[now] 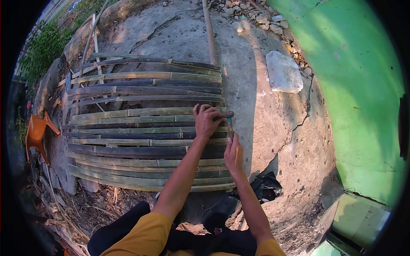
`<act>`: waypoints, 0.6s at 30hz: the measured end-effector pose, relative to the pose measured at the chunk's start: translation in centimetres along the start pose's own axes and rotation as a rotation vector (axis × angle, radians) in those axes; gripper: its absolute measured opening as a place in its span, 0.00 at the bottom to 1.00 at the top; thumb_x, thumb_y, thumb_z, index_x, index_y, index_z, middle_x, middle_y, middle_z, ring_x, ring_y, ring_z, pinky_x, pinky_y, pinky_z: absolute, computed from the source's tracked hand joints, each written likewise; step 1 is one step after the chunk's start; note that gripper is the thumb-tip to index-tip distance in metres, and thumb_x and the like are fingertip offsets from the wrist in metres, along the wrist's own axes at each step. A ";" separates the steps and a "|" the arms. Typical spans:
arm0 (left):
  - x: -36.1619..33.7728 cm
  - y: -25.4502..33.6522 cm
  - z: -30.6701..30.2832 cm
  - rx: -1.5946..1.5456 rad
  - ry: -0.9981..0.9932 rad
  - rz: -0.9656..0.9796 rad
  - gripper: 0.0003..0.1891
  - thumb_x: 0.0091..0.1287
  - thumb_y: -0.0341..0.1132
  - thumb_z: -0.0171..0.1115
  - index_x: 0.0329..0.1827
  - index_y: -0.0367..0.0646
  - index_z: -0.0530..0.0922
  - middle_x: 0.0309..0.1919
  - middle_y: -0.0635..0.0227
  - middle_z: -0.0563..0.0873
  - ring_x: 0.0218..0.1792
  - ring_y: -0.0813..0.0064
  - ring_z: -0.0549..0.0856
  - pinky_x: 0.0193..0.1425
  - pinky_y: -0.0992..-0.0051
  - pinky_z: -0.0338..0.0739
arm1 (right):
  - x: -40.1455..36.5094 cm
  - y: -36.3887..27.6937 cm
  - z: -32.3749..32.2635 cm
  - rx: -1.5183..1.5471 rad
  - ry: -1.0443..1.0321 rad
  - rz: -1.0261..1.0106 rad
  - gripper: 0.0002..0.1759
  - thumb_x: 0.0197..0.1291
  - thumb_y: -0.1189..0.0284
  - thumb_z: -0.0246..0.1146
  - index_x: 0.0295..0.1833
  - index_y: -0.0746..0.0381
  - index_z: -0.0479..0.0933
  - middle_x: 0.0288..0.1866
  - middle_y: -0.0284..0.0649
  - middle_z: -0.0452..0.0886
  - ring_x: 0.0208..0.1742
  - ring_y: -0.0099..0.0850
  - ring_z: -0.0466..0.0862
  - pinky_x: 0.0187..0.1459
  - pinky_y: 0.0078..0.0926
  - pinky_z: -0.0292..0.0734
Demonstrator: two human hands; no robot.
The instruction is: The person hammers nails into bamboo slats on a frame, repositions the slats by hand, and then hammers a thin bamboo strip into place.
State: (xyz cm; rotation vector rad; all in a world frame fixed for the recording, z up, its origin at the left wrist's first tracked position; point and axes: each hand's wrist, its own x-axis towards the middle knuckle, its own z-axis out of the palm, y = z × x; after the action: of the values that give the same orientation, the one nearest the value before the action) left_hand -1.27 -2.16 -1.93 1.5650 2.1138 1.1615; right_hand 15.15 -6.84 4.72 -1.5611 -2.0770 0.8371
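My right hand (233, 154) grips the handle of a hammer (229, 114), its head up by the fingers of my left hand. My left hand (207, 121) is closed in a pinch at the right ends of the bamboo slats (128, 142). What its fingertips hold, if anything, is too small to make out. The slats lie side by side, some green and some dark, with gaps between them. At their right ends runs a crosspiece, largely covered by the slats and my hands.
A long pole (209, 32) extends away behind the slats. On the concrete at right sits a whitish block-like bundle (283, 71), beside a green wall (363, 85). Loose stones (265, 19) lie at the back, an orange plastic chair (36, 134) at left, black plastic (267, 187) near my right forearm.
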 end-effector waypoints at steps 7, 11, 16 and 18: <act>0.0 0.3 -0.2 -0.003 -0.006 -0.005 0.11 0.50 0.46 0.82 0.32 0.56 0.92 0.39 0.81 0.90 0.59 0.69 0.82 0.83 0.49 0.53 | 0.0 0.0 -0.2 0.019 -0.010 0.014 0.17 0.77 0.74 0.53 0.66 0.70 0.68 0.34 0.71 0.81 0.38 0.71 0.83 0.34 0.64 0.72; 0.0 0.1 0.0 -0.039 0.036 0.024 0.10 0.50 0.46 0.82 0.33 0.57 0.92 0.39 0.83 0.90 0.59 0.70 0.82 0.84 0.48 0.51 | -0.1 0.0 -0.1 0.016 0.005 -0.001 0.17 0.77 0.75 0.53 0.66 0.70 0.68 0.34 0.70 0.82 0.38 0.71 0.83 0.34 0.64 0.72; 0.1 0.3 -0.4 -0.051 -0.025 -0.017 0.10 0.50 0.46 0.82 0.31 0.55 0.92 0.39 0.82 0.91 0.59 0.70 0.81 0.83 0.48 0.52 | -0.1 -0.2 0.1 0.020 -0.008 -0.005 0.17 0.77 0.75 0.52 0.67 0.70 0.68 0.34 0.71 0.81 0.38 0.71 0.83 0.35 0.64 0.72; 0.2 0.4 -0.1 -0.037 -0.002 -0.025 0.11 0.49 0.47 0.82 0.30 0.54 0.90 0.38 0.80 0.91 0.59 0.69 0.81 0.82 0.49 0.54 | -0.1 -0.5 -0.2 0.035 -0.014 0.028 0.17 0.78 0.74 0.52 0.67 0.69 0.67 0.34 0.71 0.81 0.38 0.71 0.82 0.35 0.64 0.72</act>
State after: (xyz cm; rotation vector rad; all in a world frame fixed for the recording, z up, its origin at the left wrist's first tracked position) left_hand -1.08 -2.02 -1.51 1.5189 2.0916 1.1834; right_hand 14.96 -7.02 5.22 -1.5740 -2.0437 0.8915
